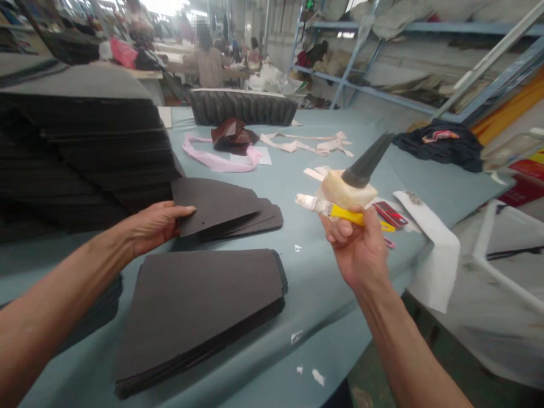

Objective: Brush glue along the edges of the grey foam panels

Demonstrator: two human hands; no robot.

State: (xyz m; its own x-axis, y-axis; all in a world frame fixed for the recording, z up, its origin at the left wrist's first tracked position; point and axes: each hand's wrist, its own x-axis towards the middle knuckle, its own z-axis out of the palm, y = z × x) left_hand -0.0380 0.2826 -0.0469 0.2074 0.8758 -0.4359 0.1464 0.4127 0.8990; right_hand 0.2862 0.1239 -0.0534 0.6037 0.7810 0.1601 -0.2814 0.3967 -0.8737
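Left hand (155, 228) was pinching a dark panel (216, 204), well in from the desk's (327, 294) near edge; right hand (363, 243) gripped a brush (345, 214) toward the right edge. Looked like panel-picking; next probably needed it laid flat.

Passable between low pile (204, 311) and right hand (361, 246).
Blocked at left by tall stack (85, 153), ahead-right by pale tub (340, 187).

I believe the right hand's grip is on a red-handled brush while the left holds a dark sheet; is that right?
Not quite: the head view shows that the brush has a yellow handle, not a red one. The rest stands.
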